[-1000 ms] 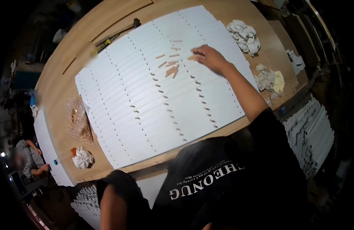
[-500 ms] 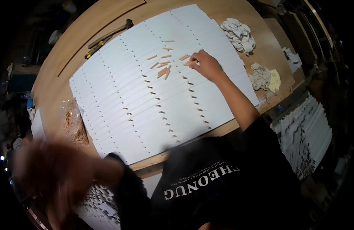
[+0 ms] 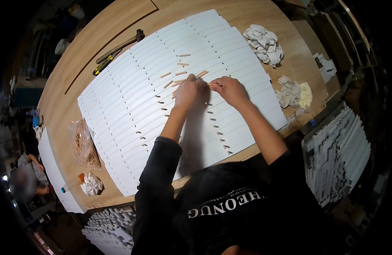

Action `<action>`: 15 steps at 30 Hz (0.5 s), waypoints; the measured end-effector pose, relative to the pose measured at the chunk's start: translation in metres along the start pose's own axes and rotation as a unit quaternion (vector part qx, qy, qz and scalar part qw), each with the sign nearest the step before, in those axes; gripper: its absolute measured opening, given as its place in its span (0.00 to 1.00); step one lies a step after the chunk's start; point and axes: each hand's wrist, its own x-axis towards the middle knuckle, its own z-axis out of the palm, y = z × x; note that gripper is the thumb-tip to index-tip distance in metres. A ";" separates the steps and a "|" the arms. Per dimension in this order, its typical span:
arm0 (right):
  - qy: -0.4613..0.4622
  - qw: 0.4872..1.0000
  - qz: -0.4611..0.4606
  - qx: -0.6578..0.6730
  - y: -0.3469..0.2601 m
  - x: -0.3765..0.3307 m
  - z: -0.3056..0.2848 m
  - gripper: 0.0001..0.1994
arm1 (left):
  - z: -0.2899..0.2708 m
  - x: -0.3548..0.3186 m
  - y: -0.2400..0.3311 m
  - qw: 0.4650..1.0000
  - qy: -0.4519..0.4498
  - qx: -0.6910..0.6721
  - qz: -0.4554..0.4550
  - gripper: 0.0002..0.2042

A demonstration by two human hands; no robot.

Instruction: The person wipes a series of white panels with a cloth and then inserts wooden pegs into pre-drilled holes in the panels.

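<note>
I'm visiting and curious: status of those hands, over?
Right hand pinching slim tan wooden dowels. Left hand close beside, grip unclear. Other dowels lie loose or stand in long white dark-dotted strips. Left hand hides some loose ones.

White capital letters (image 3: 222, 207), smaller white print (image 3: 225, 196) alongside, across a black shirt (image 3: 255, 227)

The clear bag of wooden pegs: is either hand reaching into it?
No: the bag lies left of the white panels, while the left hand and right hand are both over the panels.
</note>
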 end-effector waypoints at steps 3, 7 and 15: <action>-0.010 0.995 0.073 0.063 -0.001 -0.002 -0.003 0.10 | 0.005 0.008 -0.014 0.998 -0.036 0.046 0.033 0.07; -0.046 0.980 0.134 0.139 -0.001 -0.001 -0.011 0.13 | -0.009 0.010 -0.021 0.999 -0.033 0.003 0.015 0.07; -0.026 0.969 0.079 0.233 0.008 -0.007 -0.010 0.13 | -0.033 0.004 -0.029 0.994 -0.099 0.029 0.044 0.06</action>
